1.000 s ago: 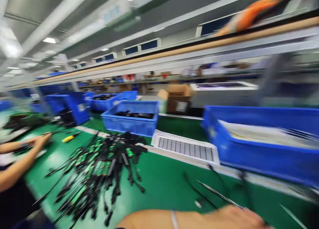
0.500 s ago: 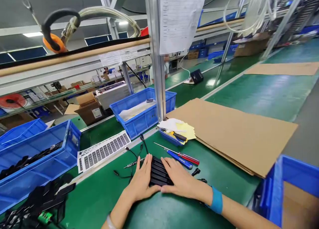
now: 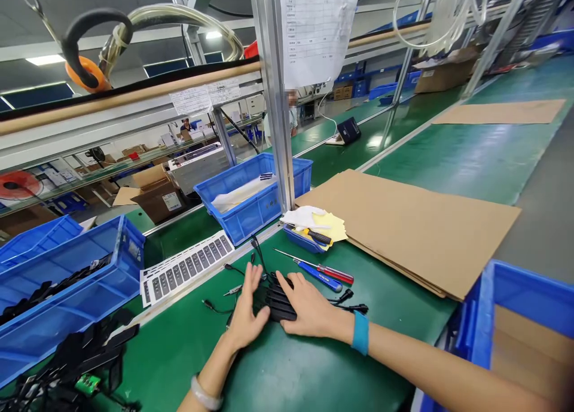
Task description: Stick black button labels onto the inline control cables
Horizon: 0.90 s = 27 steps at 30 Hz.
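Observation:
A row of slim black bars with short cables lies side by side on the green table in front of me. My right hand grips the row from its right side, thumb at the near edge and fingers over the far part. To the left, my left hand is open, its fingers up and its thumb near the bars' left end. Black cable plugs stick out on the right. Beyond the hands lie a red-handled screwdriver and a blue pen-like tool.
A small blue tray holds papers and a yellow-black tool. Cardboard sheets lie at right, beside a blue crate. Label sheets, a blue bin and a pile of black parts are to the left.
My left hand has come away from the bars toward the left. My right hand has shifted left over the bars, and the camera view has turned slightly.

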{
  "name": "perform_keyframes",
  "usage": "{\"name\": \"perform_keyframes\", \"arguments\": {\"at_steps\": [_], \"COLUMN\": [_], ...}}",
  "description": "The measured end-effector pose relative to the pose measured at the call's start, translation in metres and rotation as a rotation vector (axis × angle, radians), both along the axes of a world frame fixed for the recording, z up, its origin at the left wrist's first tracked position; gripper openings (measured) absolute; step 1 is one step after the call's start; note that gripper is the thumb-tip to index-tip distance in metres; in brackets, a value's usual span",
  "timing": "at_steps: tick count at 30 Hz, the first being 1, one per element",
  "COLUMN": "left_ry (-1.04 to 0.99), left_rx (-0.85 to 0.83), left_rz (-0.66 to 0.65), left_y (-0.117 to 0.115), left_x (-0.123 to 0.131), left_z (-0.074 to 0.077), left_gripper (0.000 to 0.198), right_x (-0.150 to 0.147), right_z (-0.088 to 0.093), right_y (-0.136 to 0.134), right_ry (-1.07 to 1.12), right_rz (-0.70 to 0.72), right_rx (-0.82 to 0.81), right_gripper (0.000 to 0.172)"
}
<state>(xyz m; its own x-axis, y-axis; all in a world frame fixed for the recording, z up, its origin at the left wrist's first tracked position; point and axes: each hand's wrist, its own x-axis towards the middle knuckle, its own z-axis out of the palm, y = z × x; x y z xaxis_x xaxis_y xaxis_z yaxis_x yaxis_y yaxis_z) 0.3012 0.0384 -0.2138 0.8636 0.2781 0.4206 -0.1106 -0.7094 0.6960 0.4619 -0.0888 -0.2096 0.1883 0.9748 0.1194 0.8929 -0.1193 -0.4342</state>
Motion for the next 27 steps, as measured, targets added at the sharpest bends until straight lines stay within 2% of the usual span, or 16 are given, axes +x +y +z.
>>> {"name": "perform_keyframes", "arguments": {"at_steps": [1,3,4,5,7,10,11,13,17,20,23,25,27], "left_ry": [-0.11,-0.296,-0.354,-0.372,-0.242,0.117,0.181,0.159,-0.136,-0.266,-0.262,-0.207,-0.123], "left_rx": [-0.079,-0.203,-0.265,-0.333,-0.478,-0.708,-0.781,-0.937,-1.214,-1.333,-1.486,-1.624,-1.686], "left_rz": [0.113,0.325,0.384,0.405,0.334,0.11,0.04,-0.099,-0.365,-0.444,-0.394,-0.274,-0.145], "left_y": [-0.002,-0.004,-0.005,-0.006,-0.007,-0.01,-0.011,-0.012,-0.012,-0.014,-0.03,-0.05,-0.075], "left_x": [-0.006,-0.019,-0.024,-0.029,-0.033,-0.024,-0.017,-0.001,0.034,0.06,0.087,0.107,0.129], "left_z": [0.006,0.021,0.028,0.034,0.041,0.04,0.039,0.04,0.059,0.083,0.104,0.114,0.121], "left_gripper": [0.078,0.043,0.027,0.023,0.038,0.05,0.055,0.064,0.065,0.071,0.074,0.05,0.026], "right_x": [0.005,0.018,0.025,0.031,0.04,0.046,0.047,0.048,0.057,0.07,0.087,0.098,0.11], "right_z": [0.007,0.024,0.034,0.044,0.063,0.086,0.092,0.1,0.105,0.097,0.091,0.094,0.102], "right_y": [0.002,0.008,0.012,0.016,0.025,0.034,0.036,0.035,0.013,-0.02,-0.07,-0.113,-0.164], "right_ry": [0.171,0.679,0.932,1.142,1.385,1.696,1.797,1.936,1.99,1.841,1.587,1.36,1.044], "right_rz": [-0.009,-0.03,-0.031,-0.019,0.047,0.162,0.185,0.208,0.323,0.41,0.314,0.223,0.166], "right_rx": [-0.025,-0.106,-0.157,-0.213,-0.287,-0.303,-0.298,-0.284,-0.241,-0.223,-0.114,-0.011,0.066], "right_gripper": [0.102,0.093,0.082,0.071,0.063,0.065,0.064,0.061,0.056,0.057,0.064,0.066,0.071]}}
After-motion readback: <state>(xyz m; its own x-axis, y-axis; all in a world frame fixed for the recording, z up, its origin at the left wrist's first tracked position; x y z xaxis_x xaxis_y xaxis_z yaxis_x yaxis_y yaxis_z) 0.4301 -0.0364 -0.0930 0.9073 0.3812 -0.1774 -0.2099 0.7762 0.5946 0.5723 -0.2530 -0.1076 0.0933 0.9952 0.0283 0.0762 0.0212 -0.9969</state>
